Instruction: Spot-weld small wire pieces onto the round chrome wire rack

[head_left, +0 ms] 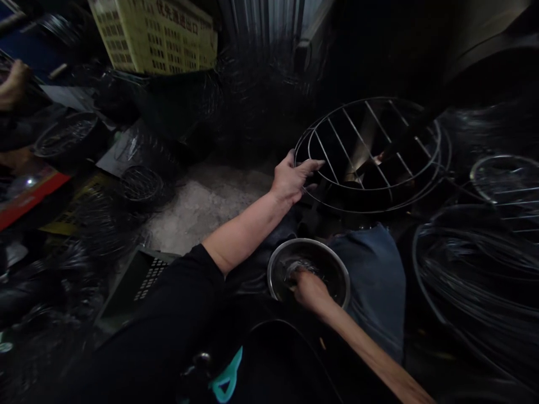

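"How is the left hand (291,178) holding that round wire rack (365,147)?"

"Thumb and fingers are gripping its left edge, probably to be keeping it level. The rack is sitting just beyond the knee (373,272)."

"And the right hand (310,290)?"

"Its fingers are resting inside the steel bowl (336,268), which is nestling at the lap, likely for easy reach. Thin metal bits (300,265) are lying there; I can't tell whether the fingers are pinching any."

"What else is standing around?"

"At far left, another person's hand (14,84) is showing. A green basket (128,289) is lying beside the black sleeve (177,308), and a yellow crate (168,42) is standing farther back. A dark rod (416,123) is crossing the rack's right edge, obstructing the space there. Coiled wires (475,269) are crowding the far right."
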